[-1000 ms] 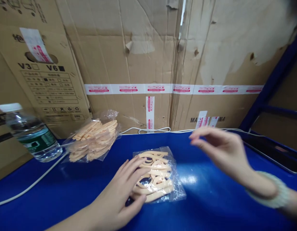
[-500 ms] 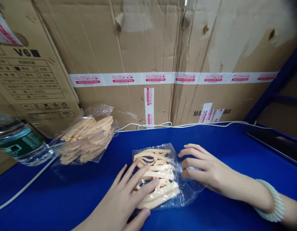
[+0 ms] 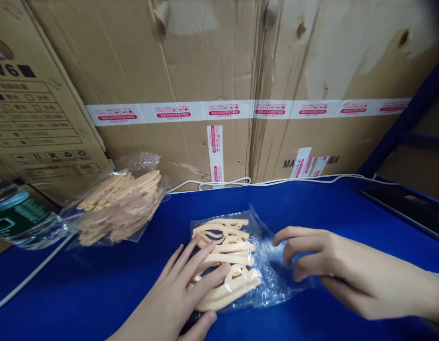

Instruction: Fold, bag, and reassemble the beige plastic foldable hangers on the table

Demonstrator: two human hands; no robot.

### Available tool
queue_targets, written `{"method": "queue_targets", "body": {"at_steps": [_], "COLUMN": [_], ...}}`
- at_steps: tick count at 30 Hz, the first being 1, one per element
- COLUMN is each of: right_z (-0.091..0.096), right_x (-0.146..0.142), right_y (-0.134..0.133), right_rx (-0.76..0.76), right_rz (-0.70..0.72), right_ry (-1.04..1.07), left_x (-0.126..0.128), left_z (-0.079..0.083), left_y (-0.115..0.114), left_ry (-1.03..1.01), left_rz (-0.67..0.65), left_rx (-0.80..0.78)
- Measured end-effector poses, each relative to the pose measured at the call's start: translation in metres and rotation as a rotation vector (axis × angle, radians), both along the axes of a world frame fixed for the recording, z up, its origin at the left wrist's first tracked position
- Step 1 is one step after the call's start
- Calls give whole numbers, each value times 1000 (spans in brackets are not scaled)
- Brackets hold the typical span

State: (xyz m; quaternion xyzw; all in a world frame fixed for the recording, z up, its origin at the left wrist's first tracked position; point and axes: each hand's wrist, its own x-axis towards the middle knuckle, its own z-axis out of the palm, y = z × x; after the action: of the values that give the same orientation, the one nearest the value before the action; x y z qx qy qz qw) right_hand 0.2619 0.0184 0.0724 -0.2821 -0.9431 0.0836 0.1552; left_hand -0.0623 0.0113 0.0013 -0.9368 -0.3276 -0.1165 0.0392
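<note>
A clear plastic bag (image 3: 272, 286) lies flat on the blue tabletop, holding several curved beige pieces (image 3: 237, 258) that look like folding plastic hangers. My left hand (image 3: 183, 289) rests on the bag's left part with its fingers spread, pressing on the pieces. At the loose right end of the bag is my right hand (image 3: 322, 260). Its fingers are bent and apart, with the tips over or against the film; contact is hard to make out, and part of the thumb is hidden.
A second clear bag of beige pieces (image 3: 123, 206) lies at the back left, beside a water bottle (image 3: 22, 213). Cardboard boxes (image 3: 176, 61) form a wall behind. A white cable (image 3: 226, 182) runs along the back edge, and a dark flat device (image 3: 407, 208) lies at right.
My right hand has drawn back to the right along the film, its fingers more bent. My left hand stays on the bag. The view has shifted slightly.
</note>
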Motion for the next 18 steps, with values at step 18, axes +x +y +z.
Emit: {"method": "queue_targets", "body": {"at_steps": [18], "right_z": [-43], "right_x": [1], "right_y": [21], "right_rx": [196], "right_rz": [-106], "right_ry": [-359], "left_x": [3], "left_z": [-4], "left_y": [-7], "left_ry": [-158], "left_rz": [70], "left_rx": [-3]}}
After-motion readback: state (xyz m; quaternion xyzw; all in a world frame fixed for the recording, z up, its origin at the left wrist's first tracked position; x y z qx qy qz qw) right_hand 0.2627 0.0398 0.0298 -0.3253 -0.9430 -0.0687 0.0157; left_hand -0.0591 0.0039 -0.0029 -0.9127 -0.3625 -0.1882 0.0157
